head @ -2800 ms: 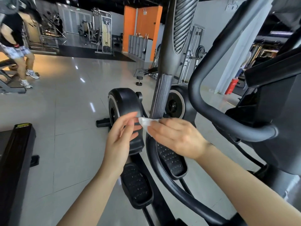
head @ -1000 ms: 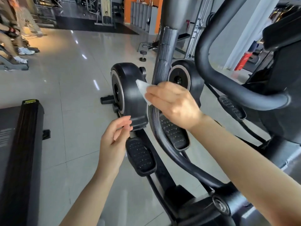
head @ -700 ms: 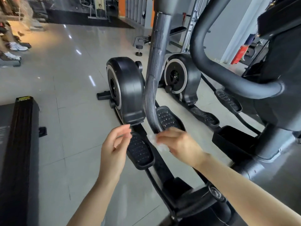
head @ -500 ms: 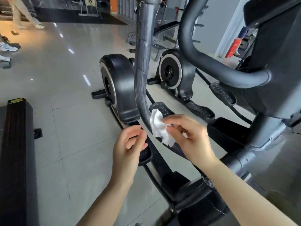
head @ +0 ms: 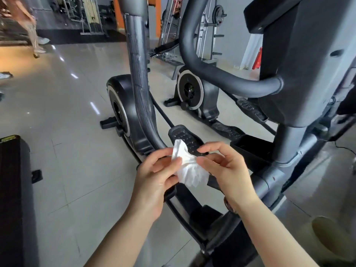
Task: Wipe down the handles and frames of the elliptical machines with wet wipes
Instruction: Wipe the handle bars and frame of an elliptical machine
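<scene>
Both hands on wet wipe (head: 187,167): my left hand (head: 157,177) pinching one edge, right hand (head: 224,169) pinching other, wipe off machine. Swing arm (head: 140,81) shows streaks, looks wiped. Curved handlebar (head: 217,72), pedals, second elliptical (head: 194,93) seemingly remain.

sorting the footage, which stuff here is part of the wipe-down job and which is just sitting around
Part of the job:
- wet wipe, pinched by left hand and right hand
- swing arm
- curved handlebar
- foot pedal

Just there:
- second elliptical behind
- black bench
- weight rack
</scene>
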`<action>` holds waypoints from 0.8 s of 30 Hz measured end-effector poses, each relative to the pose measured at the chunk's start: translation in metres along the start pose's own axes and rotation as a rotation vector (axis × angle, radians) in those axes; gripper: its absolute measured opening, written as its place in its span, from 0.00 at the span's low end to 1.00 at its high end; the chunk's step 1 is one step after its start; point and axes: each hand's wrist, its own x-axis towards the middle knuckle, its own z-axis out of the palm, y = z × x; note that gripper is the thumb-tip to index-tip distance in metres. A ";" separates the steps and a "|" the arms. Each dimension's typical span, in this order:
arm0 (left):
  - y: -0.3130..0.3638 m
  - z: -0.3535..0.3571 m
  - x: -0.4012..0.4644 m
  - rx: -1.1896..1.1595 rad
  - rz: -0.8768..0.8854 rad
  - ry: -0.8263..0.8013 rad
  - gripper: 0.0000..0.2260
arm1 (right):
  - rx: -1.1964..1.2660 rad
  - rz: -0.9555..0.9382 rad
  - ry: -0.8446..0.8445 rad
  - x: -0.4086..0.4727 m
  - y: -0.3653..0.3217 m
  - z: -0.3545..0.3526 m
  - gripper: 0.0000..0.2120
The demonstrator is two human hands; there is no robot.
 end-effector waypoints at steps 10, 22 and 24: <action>-0.005 0.016 -0.007 0.656 0.474 -0.046 0.11 | -0.354 -0.180 0.013 -0.028 0.011 0.001 0.07; 0.017 0.003 0.002 0.425 0.360 -0.020 0.12 | 0.130 0.134 0.114 -0.029 -0.001 -0.021 0.09; 0.023 -0.002 0.001 0.359 0.295 -0.008 0.13 | 0.257 0.185 0.016 -0.028 -0.006 -0.026 0.10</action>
